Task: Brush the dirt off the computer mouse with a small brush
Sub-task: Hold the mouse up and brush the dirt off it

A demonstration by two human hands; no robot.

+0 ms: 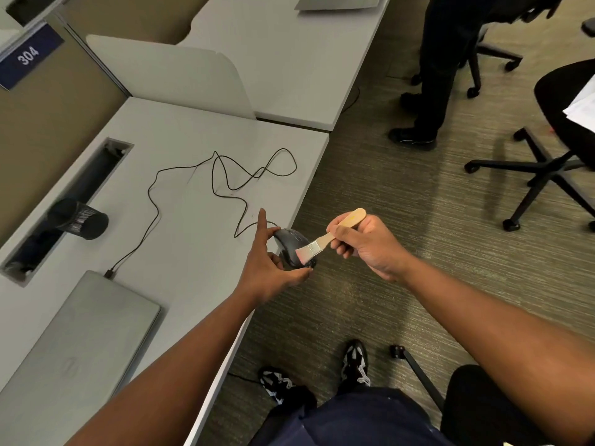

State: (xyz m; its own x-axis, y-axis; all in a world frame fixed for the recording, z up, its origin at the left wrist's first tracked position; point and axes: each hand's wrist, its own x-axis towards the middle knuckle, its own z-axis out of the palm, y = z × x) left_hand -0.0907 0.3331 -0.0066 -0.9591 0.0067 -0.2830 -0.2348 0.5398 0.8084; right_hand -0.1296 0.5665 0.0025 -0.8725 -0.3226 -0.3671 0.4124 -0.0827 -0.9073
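1. Computer mouse: dark grey, wired, held tilted just past the desk's right edge, above the carpet; its underside faces partly toward the left hand.
2. Left hand: grasps the mouse from the near side with thumb and curled fingers; the index finger sticks out straight, pointing away over the desk.
3. Right hand: clenched around the wooden handle of the small brush, fingers wrapped, handle end poking out above the thumb.
4. Brush detail: metal ferrule, pale bristles touching the mouse's upper shell on its right side.
5. Cable: thin, black, runs from the mouse in loose loops across the desk and ends at a plug in the closed grey laptop.
6. Mesh pen cup: black, lying on its side beside the cable trough.
7. Office chair base: black, on castors, on the carpet to the right, well apart from the hands.
8. Wall plate: blue, marked 304, upper left.
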